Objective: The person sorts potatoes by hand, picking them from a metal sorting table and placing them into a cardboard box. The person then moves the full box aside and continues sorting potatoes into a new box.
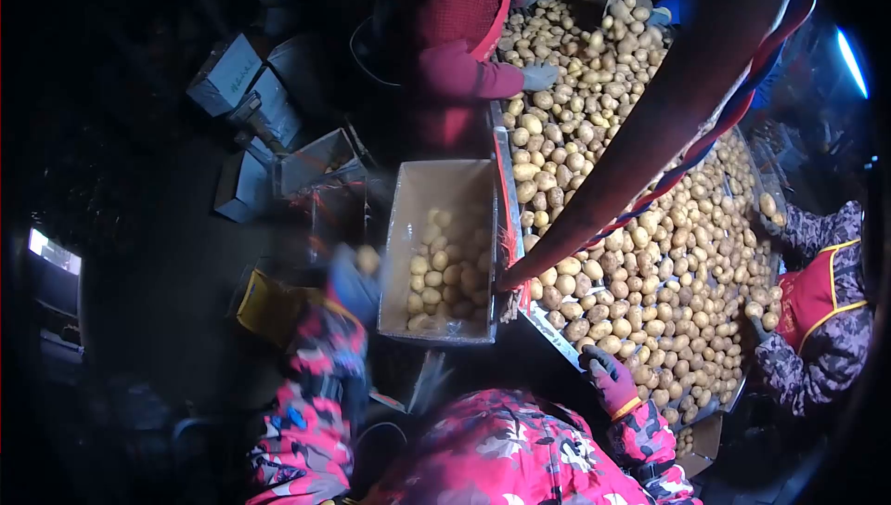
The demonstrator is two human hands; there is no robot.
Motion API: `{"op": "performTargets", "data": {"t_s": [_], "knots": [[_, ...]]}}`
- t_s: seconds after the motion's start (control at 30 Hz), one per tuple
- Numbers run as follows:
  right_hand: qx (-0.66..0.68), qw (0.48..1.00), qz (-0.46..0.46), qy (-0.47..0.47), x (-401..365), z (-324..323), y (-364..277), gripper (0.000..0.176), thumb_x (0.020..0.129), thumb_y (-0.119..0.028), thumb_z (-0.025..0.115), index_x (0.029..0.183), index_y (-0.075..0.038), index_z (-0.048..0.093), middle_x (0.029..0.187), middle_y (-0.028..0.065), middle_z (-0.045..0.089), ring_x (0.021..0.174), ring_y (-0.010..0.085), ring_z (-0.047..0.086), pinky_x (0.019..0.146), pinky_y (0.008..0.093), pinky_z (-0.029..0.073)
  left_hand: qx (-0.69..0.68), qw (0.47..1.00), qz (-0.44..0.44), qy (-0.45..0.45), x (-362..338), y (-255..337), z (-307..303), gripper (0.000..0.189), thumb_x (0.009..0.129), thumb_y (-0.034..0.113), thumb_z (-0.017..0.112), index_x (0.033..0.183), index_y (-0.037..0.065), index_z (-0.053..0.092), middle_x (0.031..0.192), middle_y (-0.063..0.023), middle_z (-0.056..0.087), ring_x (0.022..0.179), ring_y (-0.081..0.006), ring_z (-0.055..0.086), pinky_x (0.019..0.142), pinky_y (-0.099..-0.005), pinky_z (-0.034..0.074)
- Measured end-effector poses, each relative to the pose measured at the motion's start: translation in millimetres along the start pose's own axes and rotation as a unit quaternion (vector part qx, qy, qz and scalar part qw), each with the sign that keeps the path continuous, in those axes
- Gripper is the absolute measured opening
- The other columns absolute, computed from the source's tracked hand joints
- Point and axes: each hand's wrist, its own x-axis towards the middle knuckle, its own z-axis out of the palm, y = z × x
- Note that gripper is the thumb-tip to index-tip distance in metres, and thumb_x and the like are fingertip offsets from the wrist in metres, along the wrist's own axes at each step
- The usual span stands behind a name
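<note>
My left hand [353, 280], gloved and blurred by motion, is at the left side of a cardboard box [392, 254] lined with clear plastic. A potato [368, 259] shows at its fingertips. Several potatoes [445, 273] lie inside the box. At the near left edge of the sorting table [557, 343], my right hand [608, 377], in a grey and pink glove, is closed beside the heap of potatoes [650, 319]. Something small and pale shows at its fingers, too small to name.
A slanting dark pole [640, 143] with red and blue cords crosses over the table. One co-worker [455, 32] in red reaches in at the top; another [817, 291] is at the right. Cardboard boxes [227, 78] and a yellow container [264, 305] are at the left.
</note>
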Motion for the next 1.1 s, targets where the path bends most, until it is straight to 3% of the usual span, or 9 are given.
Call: {"op": "performTargets", "data": {"t_s": [0.13,0.23,0.43,0.57,0.63,0.7,0.87,1.03,1.1], "knots": [[0.055,0.992,0.089,0.064,-12,6,-4,0.048,0.100,-0.028,0.056,0.139,-0.002,0.048,0.113,0.0082,0.063,0.096,0.0102,0.061,0.071,0.0234,0.050,0.022,0.961,0.249,0.122,26,58,72,0.053,0.093,0.030,0.060,0.134,-0.001,0.047,0.127,-0.0154,0.057,0.119,-0.0325,0.054,0.099,-0.0506,0.050],[-0.133,0.984,0.017,0.117,-44,-9,-3,0.045,0.094,-0.024,0.065,0.132,-0.001,0.058,0.130,0.0106,0.061,0.120,0.0196,0.056,0.105,0.0335,0.042,0.105,0.994,-0.010,0.017,10,2,33,0.051,0.096,0.032,0.058,0.135,0.002,0.048,0.130,-0.0152,0.057,0.119,-0.0312,0.056,0.098,-0.0475,0.050],[0.023,0.966,0.118,0.230,-129,-31,46,0.045,0.093,-0.014,0.062,0.135,0.000,0.054,0.120,0.0071,0.065,0.105,0.0150,0.061,0.092,0.0287,0.049,0.443,0.796,-0.405,-0.069,-53,-177,75,0.056,0.098,0.037,0.057,0.142,0.003,0.045,0.136,-0.0177,0.053,0.123,-0.0290,0.057,0.100,-0.0431,0.050],[0.128,0.941,0.125,0.286,-165,-28,91,0.045,0.093,-0.013,0.063,0.136,0.000,0.053,0.109,0.0035,0.066,0.092,0.0106,0.060,0.084,0.0260,0.050,0.521,0.760,-0.317,-0.226,-19,-262,83,0.062,0.097,0.036,0.060,0.143,-0.001,0.040,0.142,-0.0145,0.048,0.123,-0.0245,0.055,0.093,-0.0352,0.051],[0.172,0.929,0.152,0.292,-171,-32,87,0.046,0.093,-0.012,0.063,0.136,0.000,0.053,0.110,0.0043,0.066,0.088,0.0103,0.060,0.080,0.0260,0.051,0.730,0.589,-0.186,-0.293,-2,-301,105,0.061,0.093,0.029,0.063,0.144,0.003,0.041,0.149,-0.0168,0.041,0.135,-0.0324,0.042,0.106,-0.0439,0.040],[0.151,0.923,0.195,0.295,-170,-41,67,0.047,0.093,-0.012,0.064,0.137,0.000,0.052,0.111,0.0051,0.066,0.089,0.0110,0.061,0.081,0.0263,0.051,0.863,0.275,0.124,-0.405,7,-350,109,0.062,0.090,0.026,0.064,0.144,0.006,0.043,0.151,-0.0182,0.037,0.140,-0.0370,0.034,0.113,-0.0485,0.031],[0.349,0.874,0.085,0.327,-182,-42,115,0.049,0.092,-0.002,0.059,0.140,-0.002,0.050,0.124,0.0111,0.059,0.105,0.0171,0.059,0.090,0.0302,0.052,0.756,0.137,0.055,-0.638,-25,-441,133,0.066,0.082,0.033,0.066,0.142,0.013,0.047,0.149,-0.0206,0.037,0.137,-0.0464,0.030,0.112,-0.0617,0.020],[0.461,0.842,0.002,0.279,-212,-87,135,0.050,0.088,0.001,0.064,0.137,-0.001,0.050,0.123,0.0079,0.063,0.103,0.0128,0.059,0.089,0.0272,0.051,0.838,0.125,0.205,-0.491,48,-481,154,0.062,0.085,0.034,0.062,0.142,0.011,0.048,0.149,-0.0199,0.038,0.137,-0.0457,0.031,0.114,-0.0587,0.020],[0.284,0.842,0.078,0.451,-209,-126,105,0.046,0.086,-0.006,0.068,0.131,-0.005,0.058,0.118,0.0072,0.064,0.103,0.0174,0.061,0.089,0.0312,0.051,0.843,0.078,0.265,-0.462,78,-464,157,0.062,0.087,0.033,0.061,0.142,0.010,0.047,0.149,-0.0209,0.038,0.138,-0.0452,0.031,0.115,-0.0578,0.019]]}}
